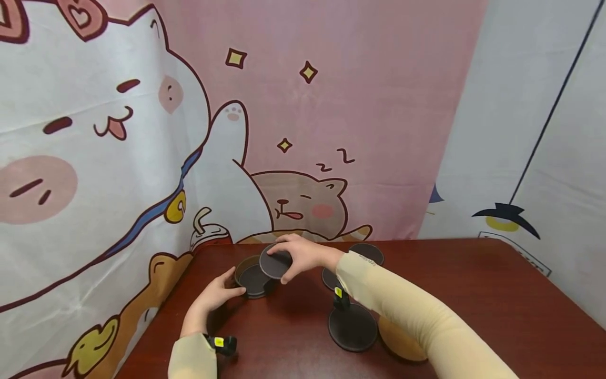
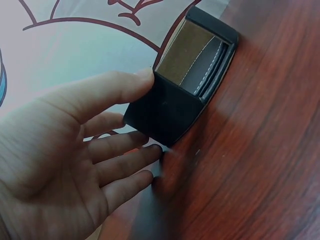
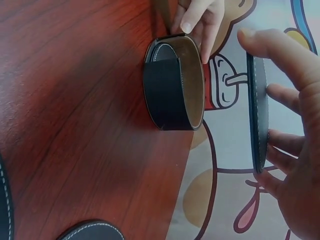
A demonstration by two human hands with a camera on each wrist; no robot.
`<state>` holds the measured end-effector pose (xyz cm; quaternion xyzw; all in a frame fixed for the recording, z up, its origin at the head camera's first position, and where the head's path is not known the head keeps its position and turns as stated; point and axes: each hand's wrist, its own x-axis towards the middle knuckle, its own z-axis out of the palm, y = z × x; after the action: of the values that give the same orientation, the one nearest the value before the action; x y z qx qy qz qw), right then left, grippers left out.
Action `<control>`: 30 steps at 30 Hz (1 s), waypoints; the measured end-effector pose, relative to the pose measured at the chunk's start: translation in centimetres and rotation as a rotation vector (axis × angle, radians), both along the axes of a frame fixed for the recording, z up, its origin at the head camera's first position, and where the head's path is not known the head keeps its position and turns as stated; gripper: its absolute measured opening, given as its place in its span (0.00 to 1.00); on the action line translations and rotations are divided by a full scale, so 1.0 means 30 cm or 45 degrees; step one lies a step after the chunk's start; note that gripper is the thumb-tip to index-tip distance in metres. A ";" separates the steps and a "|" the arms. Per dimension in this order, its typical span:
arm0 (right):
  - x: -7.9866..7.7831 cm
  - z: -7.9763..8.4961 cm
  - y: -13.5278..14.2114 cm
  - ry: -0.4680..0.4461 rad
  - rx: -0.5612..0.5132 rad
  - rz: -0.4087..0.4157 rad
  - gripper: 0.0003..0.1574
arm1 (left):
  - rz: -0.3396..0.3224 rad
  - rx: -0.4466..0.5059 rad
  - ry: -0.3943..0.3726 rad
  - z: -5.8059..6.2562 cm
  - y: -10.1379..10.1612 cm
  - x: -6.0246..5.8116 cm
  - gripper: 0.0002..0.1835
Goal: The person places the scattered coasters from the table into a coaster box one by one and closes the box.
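A round black coaster holder (image 3: 165,95) with a brown lining and a cut-out in its wall stands at the far left of the table. Coasters with white stitching lie inside it. My left hand (image 1: 215,293) holds the holder's left side, thumb at the front and fingers round the back; the left wrist view shows the thumb (image 2: 135,82) pressed on the wall. Tilted just right of the holder, a round dark coaster (image 3: 259,110) is gripped by its edges between the thumb and fingers of my right hand (image 1: 305,253), overlapping the holder's rim in the head view.
On the reddish-brown table (image 1: 497,295), a dark coaster (image 1: 352,329) lies beside a tan coaster (image 1: 402,342) partly under my right sleeve. Two more dark coasters lie farther back, one (image 1: 368,252) near the rear edge. A cartoon cloth (image 1: 379,131) hangs behind the table.
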<state>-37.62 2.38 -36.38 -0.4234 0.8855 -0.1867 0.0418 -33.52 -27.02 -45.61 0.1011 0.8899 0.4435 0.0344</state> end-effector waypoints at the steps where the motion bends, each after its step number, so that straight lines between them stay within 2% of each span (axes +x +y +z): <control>1: -0.005 -0.003 -0.007 0.000 -0.003 -0.002 0.49 | 0.000 -0.005 0.002 -0.001 -0.002 0.000 0.48; 9: -0.028 -0.032 -0.093 -0.023 -0.001 -0.024 0.48 | 0.037 -0.029 -0.023 -0.012 -0.016 0.011 0.47; 17: -0.051 -0.054 -0.180 -0.013 0.035 -0.043 0.47 | 0.043 -0.041 -0.012 0.011 -0.026 0.003 0.48; 30: -0.089 -0.112 -0.241 -0.052 0.021 -0.106 0.46 | 0.066 -0.034 0.003 -0.002 -0.002 -0.009 0.48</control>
<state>-40.29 -4.84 -39.75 -0.3819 0.9029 -0.1896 0.0554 -33.79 -27.08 -45.66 0.0781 0.8980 0.4323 0.0233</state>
